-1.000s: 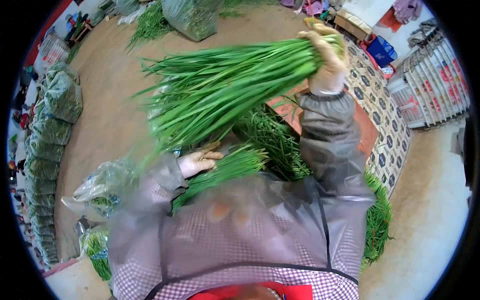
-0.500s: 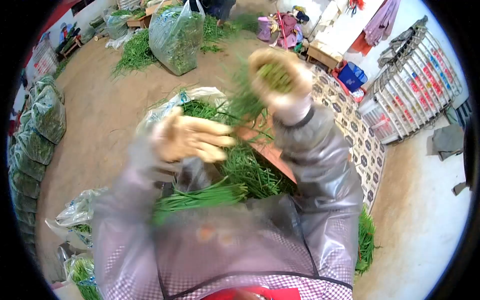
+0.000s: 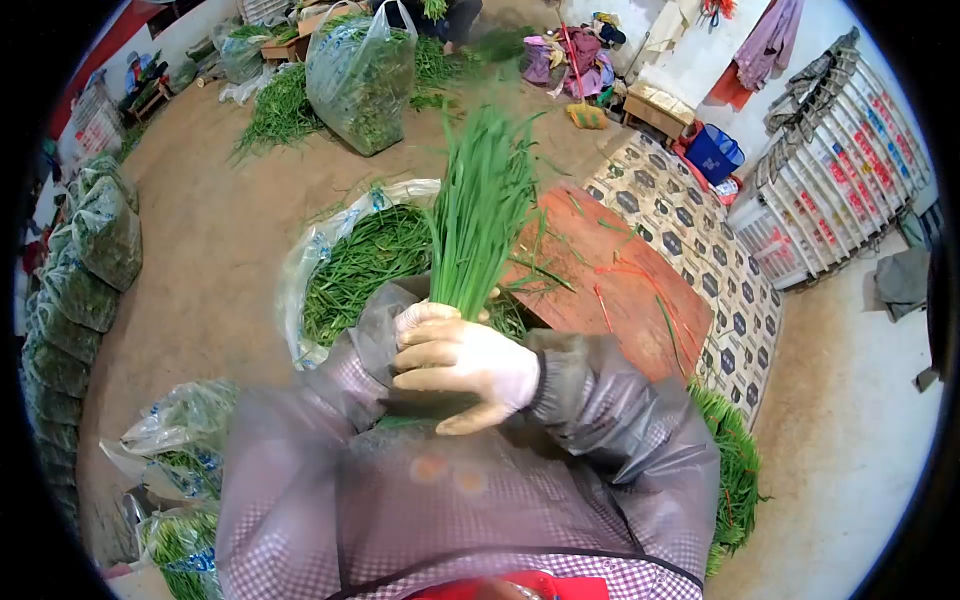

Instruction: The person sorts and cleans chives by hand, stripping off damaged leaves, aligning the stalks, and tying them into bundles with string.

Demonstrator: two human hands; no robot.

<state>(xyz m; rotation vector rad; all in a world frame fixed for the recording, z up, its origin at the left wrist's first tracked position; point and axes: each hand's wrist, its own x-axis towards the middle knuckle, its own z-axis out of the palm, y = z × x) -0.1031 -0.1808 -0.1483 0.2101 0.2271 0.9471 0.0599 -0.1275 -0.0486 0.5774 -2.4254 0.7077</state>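
A bunch of long green leafy stalks (image 3: 478,205) stands upright in front of my chest, leaf tips pointing away from me. My left hand (image 3: 428,318), in a pale glove, is wrapped round the bunch's lower end. Across it lies my right hand (image 3: 465,370), gloved too, with its fingers extended and somewhat spread over the left hand and the base of the bunch. The cut ends are hidden behind my hands. Just beyond, an open plastic bag (image 3: 292,290) holds more green leaves (image 3: 370,265).
A reddish board (image 3: 640,290) with red ties lies at the right, beside patterned flooring (image 3: 690,215). Filled bags (image 3: 105,230) line the left side. A large bag (image 3: 360,95) stands ahead, near a partly visible person (image 3: 455,18). Greens (image 3: 730,470) lie at my right.
The bunch has swung from sideways in my raised right hand to upright before my chest. My left hand has taken hold of its base, and my right hand has come down and opened.
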